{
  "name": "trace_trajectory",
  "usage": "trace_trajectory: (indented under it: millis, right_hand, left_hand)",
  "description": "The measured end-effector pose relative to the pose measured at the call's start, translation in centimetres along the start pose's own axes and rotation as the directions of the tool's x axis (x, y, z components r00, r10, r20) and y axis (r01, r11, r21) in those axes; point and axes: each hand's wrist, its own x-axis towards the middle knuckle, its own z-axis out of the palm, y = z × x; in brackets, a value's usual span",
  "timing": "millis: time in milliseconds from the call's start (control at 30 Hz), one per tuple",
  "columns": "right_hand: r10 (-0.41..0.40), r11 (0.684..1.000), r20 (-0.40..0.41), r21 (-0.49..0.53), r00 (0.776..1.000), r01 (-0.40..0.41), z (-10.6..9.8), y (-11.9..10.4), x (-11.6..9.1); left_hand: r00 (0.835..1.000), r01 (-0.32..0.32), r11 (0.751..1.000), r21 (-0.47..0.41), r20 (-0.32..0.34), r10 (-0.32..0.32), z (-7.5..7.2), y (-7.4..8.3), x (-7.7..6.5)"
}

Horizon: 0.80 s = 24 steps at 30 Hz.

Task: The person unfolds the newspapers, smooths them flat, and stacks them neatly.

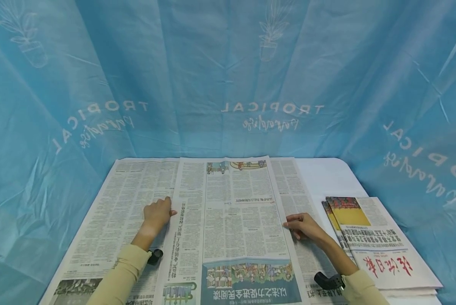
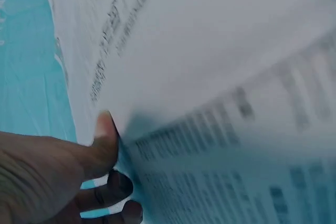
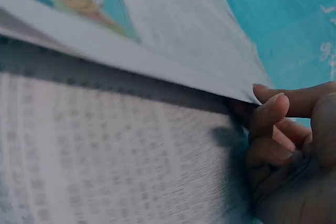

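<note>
A folded newspaper [image 1: 247, 228] with a blue cartoon panel lies over a wider spread of newsprint [image 1: 123, 212]. At its left edge, my left hand [image 1: 157, 216] pinches the paper; in the left wrist view the thumb [image 2: 106, 135] is on top and the other fingers are lower, partly behind the sheet. My right hand [image 1: 305, 226] pinches the right edge between thumb and fingertips. The right wrist view shows that edge [image 3: 173, 80] lifted off the printed page [image 3: 121, 150] below, with a shadowed gap between them.
A small stack of folded newspapers [image 1: 380, 245] with red lettering sits at the right of the white table [image 1: 319, 169]. Blue printed curtains [image 1: 220, 84] hang behind and on both sides, close to the table's edges. Dark wrist cameras [image 1: 155, 256] are worn at both cuffs.
</note>
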Motion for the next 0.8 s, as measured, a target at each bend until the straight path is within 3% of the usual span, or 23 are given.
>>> trace_trajectory:
  millis: [233, 433, 633, 800]
  right_hand:
    - [-0.06, 0.998, -0.007, -0.018, 0.998, 0.06, -0.1, 0.8, 0.1]
    - [-0.104, 0.995, -0.017, 0.007, 0.994, 0.104, 0.1, 1.3, 0.1]
    - [-0.163, 0.987, -0.039, 0.002, 0.986, 0.163, 0.6, 1.2, -0.1]
    - [-0.161, 0.987, -0.047, 0.022, 0.986, 0.162, 1.2, -0.4, -0.9]
  left_hand:
    - [0.999, -0.036, 0.998, 0.048, -0.028, 0.037, -0.5, 2.9, 0.3]
    - [0.988, -0.15, 0.986, -0.07, -0.035, 0.147, 0.5, 6.3, 1.4]
    - [0.946, -0.323, 0.924, -0.206, -0.082, 0.313, 2.1, 10.3, 2.8]
    - [0.922, -0.383, 0.87, -0.31, -0.065, 0.383, 2.7, 13.7, 3.2]
